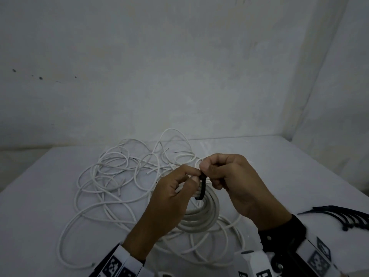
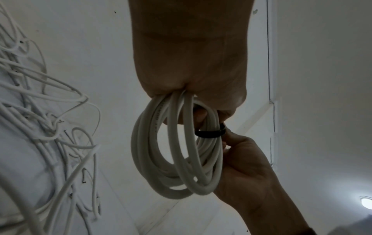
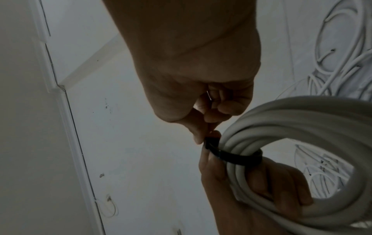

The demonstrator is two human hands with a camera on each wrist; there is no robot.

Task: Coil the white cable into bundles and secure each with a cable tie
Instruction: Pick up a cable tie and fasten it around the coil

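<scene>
Tightening is the step in hand: a thin black plastic cable tie already loops the round bundle of thick white cable, held up over the white table. The left hand curls its fingers through the coil and grips the turns just under the strap; the right hand pinches the tie's top end between thumb and fingertips. To do it well, I judge the left hand should press the turns flat and together while the right draws the tail straight through the head, so no turn slips out or gets nipped.

Counted: one bundle, one tie on it. Loose thin white cable sprawls behind and around it in a tangle; several cut ends show, though the separate lengths cannot be counted. Spare black cable ties lie fanned at the right edge, roughly half a dozen.
</scene>
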